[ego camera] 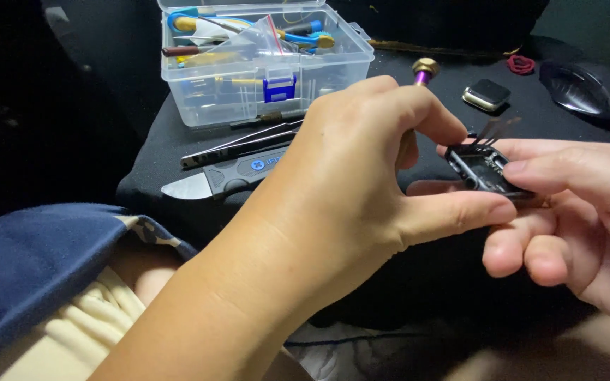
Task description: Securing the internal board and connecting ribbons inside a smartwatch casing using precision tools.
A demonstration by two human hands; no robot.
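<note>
Two hands working on a small opened gadget over a black mat.

The right hand (pixel 587 212) pinches the small black device (pixel 483 171) by its edges, its inside parts bared. The left hand (pixel 361 183) has thumb and fingers closed on a thin tool whose purple-and-brass end (pixel 425 70) sticks up behind the device. The cover looks already off; the inside work seems unfinished. Beyond the device lie tweezers (pixel 241 144), a flat prying tool (pixel 220 180) and a clear plastic box (pixel 262 60).
</note>
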